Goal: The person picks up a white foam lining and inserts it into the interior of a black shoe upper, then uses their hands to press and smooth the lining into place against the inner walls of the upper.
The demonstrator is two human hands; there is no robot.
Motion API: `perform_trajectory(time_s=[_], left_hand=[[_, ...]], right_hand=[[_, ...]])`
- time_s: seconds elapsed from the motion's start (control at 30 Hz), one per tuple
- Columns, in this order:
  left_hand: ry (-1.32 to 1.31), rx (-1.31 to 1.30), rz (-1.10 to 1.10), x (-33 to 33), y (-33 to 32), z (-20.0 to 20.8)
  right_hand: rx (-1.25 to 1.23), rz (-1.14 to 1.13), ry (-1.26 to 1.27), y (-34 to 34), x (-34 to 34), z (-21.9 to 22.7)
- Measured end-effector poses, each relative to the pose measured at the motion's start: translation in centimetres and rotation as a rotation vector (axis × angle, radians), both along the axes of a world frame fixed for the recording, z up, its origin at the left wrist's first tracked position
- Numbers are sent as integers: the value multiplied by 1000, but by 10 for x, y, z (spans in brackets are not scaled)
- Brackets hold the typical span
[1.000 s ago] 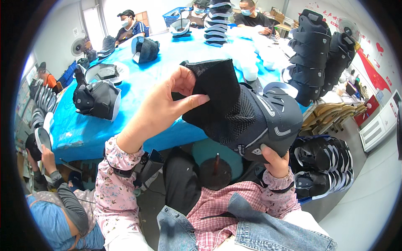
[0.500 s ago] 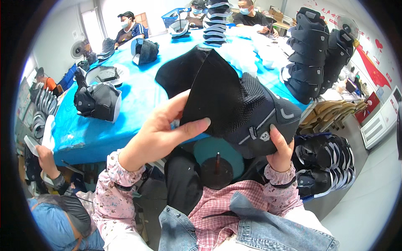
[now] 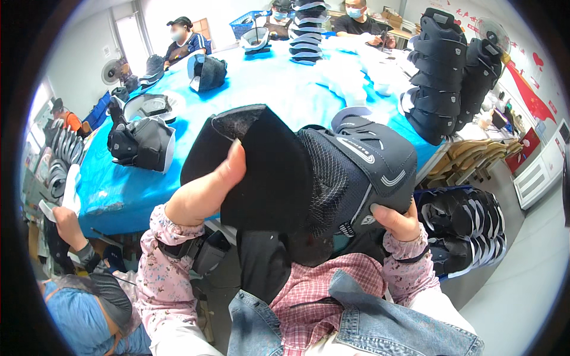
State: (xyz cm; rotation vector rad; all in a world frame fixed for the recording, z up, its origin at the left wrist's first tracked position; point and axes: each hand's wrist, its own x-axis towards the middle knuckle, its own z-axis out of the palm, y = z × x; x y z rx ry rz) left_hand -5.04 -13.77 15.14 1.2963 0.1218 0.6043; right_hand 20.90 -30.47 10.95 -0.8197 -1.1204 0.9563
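A black shoe upper (image 3: 341, 184) with a mesh side and grey stripes is held up in front of me, above my lap. My left hand (image 3: 208, 187) grips its tall smooth black collar (image 3: 267, 172), with the thumb over the edge near the opening and the fingers hidden behind. At the other end my right hand (image 3: 398, 222) is closed on the striped part, thumb on the near side. Under the upper, a dark rounded stand top (image 3: 312, 250) shows partly between my knees.
A blue-covered table (image 3: 130, 196) lies ahead, bearing loose uppers (image 3: 142, 142) at left and tall stacks of uppers (image 3: 436, 71) at right. More stacked uppers (image 3: 463, 225) sit low at my right. At lower left a co-worker's hand (image 3: 68, 225) holds a pale piece.
The upper has turned, bringing its striped top into view and its collar lower and left. My left thumb has shifted up along the collar. The stand's metal tip is now hidden.
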Motion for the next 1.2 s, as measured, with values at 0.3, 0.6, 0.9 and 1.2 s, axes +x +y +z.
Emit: perform_trajectory(time_s=[0.3, 0.6, 0.9, 1.2], left_hand=[[-139, 910, 243, 8, 23, -8], [180, 940, 316, 28, 39, 25], [36, 168, -439, 2, 21, 2], [86, 365, 383, 53, 2, 20]], right_hand=[[-51, 74, -414, 3, 13, 5], [-269, 87, -65, 7, 4, 11], [261, -109, 257, 18, 43, -21], [237, 544, 896, 29, 13, -18]])
